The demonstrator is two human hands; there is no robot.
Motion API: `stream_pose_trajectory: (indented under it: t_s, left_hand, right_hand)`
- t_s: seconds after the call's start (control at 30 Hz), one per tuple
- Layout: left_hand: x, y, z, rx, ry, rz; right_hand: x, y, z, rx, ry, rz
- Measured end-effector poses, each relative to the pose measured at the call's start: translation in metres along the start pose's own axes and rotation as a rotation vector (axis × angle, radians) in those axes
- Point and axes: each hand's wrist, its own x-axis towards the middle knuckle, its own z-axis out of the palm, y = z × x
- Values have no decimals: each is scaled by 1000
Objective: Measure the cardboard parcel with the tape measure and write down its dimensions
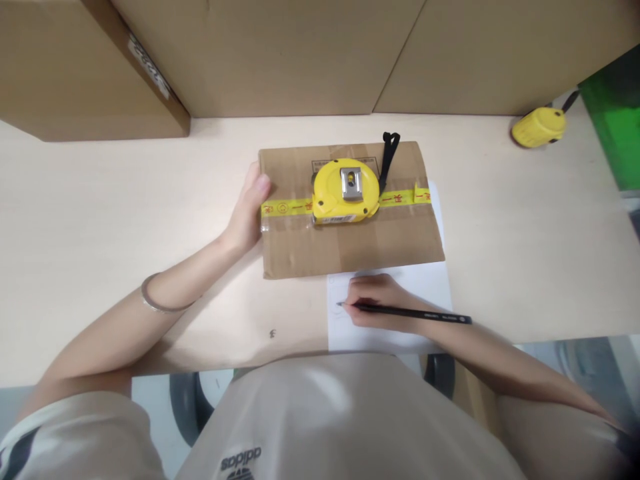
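Observation:
My left hand (249, 212) grips the left edge of a flat cardboard parcel (345, 247) sealed with yellow tape, thumb on top. A yellow tape measure (345, 190) with a black wrist strap lies on the parcel. My right hand (381, 301) is closed round a black pencil (420, 313). Its tip rests on a white sheet of paper (425, 283) that lies partly under the parcel, near the table's front edge.
Large cardboard boxes (280, 60) stand along the back of the light wooden table (100, 220). A second yellow tape measure (539, 127) lies at the back right, beside a green bin (615, 120). A chair base shows below the table edge.

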Motion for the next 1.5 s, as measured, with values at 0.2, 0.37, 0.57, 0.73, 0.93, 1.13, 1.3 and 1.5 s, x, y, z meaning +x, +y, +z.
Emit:
stream_pose_trajectory:
  t_s: [0.2,0.37,0.57,0.73,0.93,1.13,1.3,1.5]
  left_hand:
    - [0,-1,0,-5,10,-18]
    - [2,-2,-1,19,-5,-7]
    - [1,-1,1,10,10,-30]
    - [0,0,5,-73,23,-45]
    - [1,-1,4,-3,-10,20]
    - [2,-1,5,-54,-5,45]
    - [-1,3,5,-25,25,-3]
    - [-6,11,-9,238,55,111]
  right_hand:
    - [-1,3,2,-2,19,-12]
    - [-3,6,3,-2,-7,-10]
    - [-1,5,4,-24,45,19]
    - [-3,-8,-1,-151,66,49]
    - [-17,-36,-23,-591,58,119]
    - [-12,-46,-21,-1000,-267,492]
    - [-18,-73,-47,-871,-339,301]
    - [38,-93,-104,-690,376,-46]
